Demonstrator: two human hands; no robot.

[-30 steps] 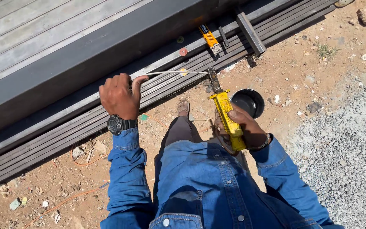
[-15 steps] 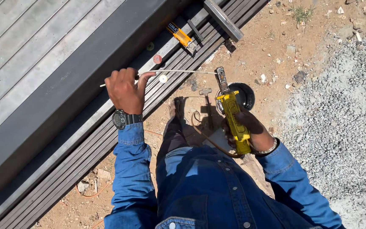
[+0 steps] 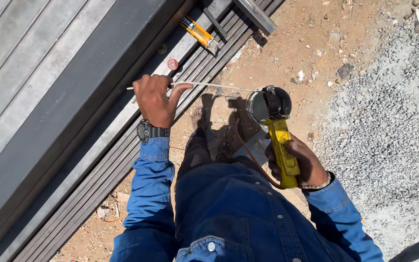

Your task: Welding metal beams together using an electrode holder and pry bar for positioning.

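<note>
The left hand point(image 3: 157, 99) is pinching a thin white rod point(image 3: 209, 86) between its fingers point(image 3: 179, 89) above the steel beams point(image 3: 122, 145), while the right hand point(image 3: 299, 162) is wrapping its fingers around a yellow angle grinder point(image 3: 280, 133), its disc touching the rod's far end.

The grinder point(image 3: 280, 140) had a glossy yellow plastic body, scuffed in places, and a dark metal guard with a dull shine. The rod point(image 3: 214, 86) looked thin, pale and matt, like coated metal. The rails point(image 3: 122, 145) were grey metal, smooth and matt, ribbed along their length, and the beam point(image 3: 69, 102) beside them was darker matt metal. The sleeves point(image 3: 151, 189) were blue denim cloth, coarse-woven, with metal buttons. The watch point(image 3: 146, 131) was black, likely plastic, faintly glossy. The ground point(image 3: 287, 48) was dry, rough reddish earth, and the gravel point(image 3: 389, 121) was coarse grey stone. The orange tool point(image 3: 197, 30) looked like shiny plastic.
</note>
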